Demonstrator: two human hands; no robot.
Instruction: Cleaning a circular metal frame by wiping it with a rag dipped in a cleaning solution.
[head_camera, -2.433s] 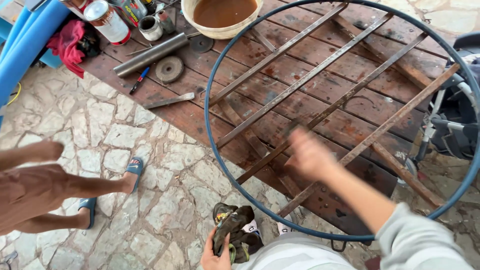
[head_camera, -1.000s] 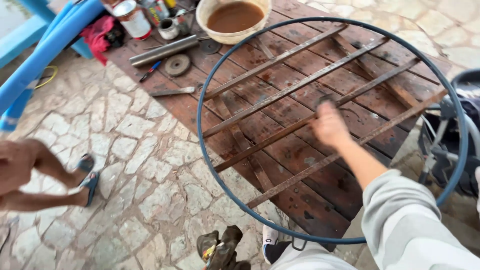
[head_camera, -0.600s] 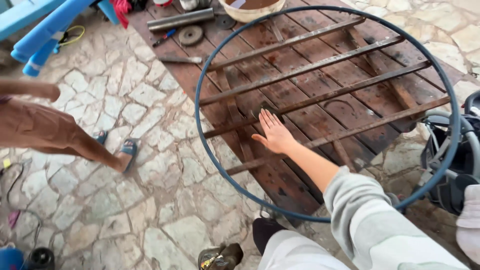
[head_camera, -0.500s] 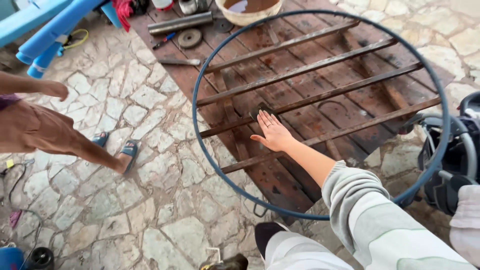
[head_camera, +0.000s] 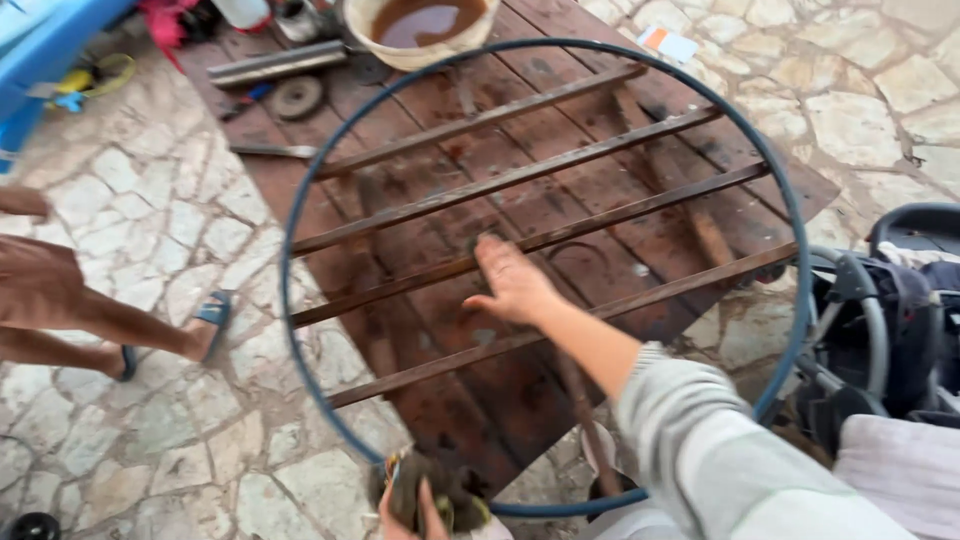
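Right hand (head_camera: 512, 285) reaches forward, fingers spread flat; left hand (head_camera: 408, 508) clenched low.

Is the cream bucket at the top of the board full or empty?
Partly full: the bucket holds brown liquid whose surface sits below the rim. Depth cannot be told.

One head-worn camera is looking steeply down from standing height, facing forward over the rusty worktop (head_camera: 640, 215) and stone floor (head_camera: 130, 220), fairly near.

Blue metal hoop (head_camera: 790, 215) with rusty crossbars (head_camera: 520, 178), flat on boards.
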